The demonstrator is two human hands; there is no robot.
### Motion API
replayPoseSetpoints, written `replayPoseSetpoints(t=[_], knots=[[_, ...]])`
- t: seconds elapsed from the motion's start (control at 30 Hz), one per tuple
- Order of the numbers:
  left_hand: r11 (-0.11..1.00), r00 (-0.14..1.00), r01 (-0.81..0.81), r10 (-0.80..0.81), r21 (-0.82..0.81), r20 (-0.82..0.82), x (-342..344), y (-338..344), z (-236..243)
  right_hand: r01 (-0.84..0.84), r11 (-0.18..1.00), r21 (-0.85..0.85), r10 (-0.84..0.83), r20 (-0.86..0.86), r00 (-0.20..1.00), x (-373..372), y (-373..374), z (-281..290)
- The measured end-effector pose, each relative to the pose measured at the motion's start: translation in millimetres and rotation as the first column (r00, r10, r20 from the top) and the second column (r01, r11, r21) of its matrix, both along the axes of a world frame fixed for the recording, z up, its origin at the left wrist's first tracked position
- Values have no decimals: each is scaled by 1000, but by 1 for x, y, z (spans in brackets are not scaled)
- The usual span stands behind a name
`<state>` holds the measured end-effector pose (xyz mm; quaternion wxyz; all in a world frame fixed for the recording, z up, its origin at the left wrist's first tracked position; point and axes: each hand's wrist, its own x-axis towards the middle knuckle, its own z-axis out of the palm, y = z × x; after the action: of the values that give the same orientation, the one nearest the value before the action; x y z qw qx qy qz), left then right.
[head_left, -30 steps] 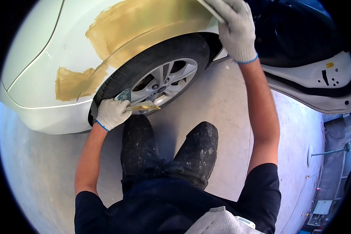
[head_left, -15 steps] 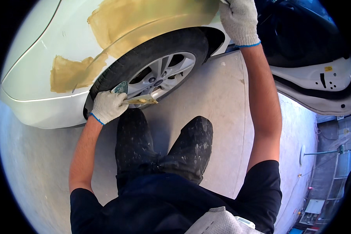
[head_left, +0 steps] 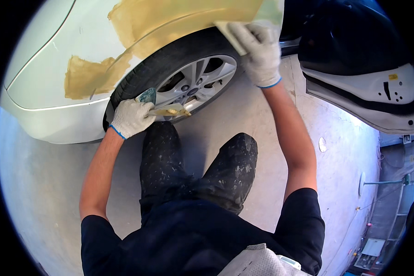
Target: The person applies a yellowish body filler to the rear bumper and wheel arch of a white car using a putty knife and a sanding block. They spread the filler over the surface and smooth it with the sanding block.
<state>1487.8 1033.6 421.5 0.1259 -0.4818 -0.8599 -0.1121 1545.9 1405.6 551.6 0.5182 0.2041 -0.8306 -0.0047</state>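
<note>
My gloved left hand (head_left: pixel 132 118) is closed beside the wheel (head_left: pixel 193 92), gripping a flat putty knife (head_left: pixel 172 111) with yellowish putty on its blade. A greenish blade-like piece (head_left: pixel 146 96) sticks up from the same grip. At the wheel arch's upper right, my gloved right hand (head_left: pixel 264 60) holds a pale flat spreader (head_left: pixel 231 37), slightly blurred by motion. The spreader lies over tan filler (head_left: pixel 145 20) on the white car's panel (head_left: pixel 94 34); whether it touches is hard to tell. A second tan patch (head_left: pixel 89 80) lies left of the wheel.
An open white car door (head_left: pixel 354 85) stands at the right. Below me is the pale concrete floor (head_left: pixel 280 156), with my paint-spotted knees (head_left: pixel 163 156) close to the wheel. A green-handled pole (head_left: pixel 382 182) and workshop items are at the far right.
My right hand has come left and down along the wheel arch, bringing the spreader into clear sight. The left hand keeps its grip; the whole view has shifted slightly.
</note>
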Motion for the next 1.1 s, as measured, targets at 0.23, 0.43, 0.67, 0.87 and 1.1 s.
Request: replayPoseSetpoints(t=[0.23,0.43,0.67,0.87,1.1], knots=[[997,997,42,-37,59,-70,-1,19,37,63,998,-17,-64,-116,991,-18,49,91],[995,996,-8,16,102,-85,-10,28,31,61,998,12,-59,-130,990,-25,38,76],[993,996,-2,14,119,-93,-9,27,31,68,998,5,-67,-139,988,-21,58,103],[992,997,24,-15,123,-70,-10,29,31,94,995,29,-91,-93,992,-19,46,90],[991,998,36,-29,130,-57,-12,30,27,73,981,-178,-106,-181,978,-42,17,-39]])
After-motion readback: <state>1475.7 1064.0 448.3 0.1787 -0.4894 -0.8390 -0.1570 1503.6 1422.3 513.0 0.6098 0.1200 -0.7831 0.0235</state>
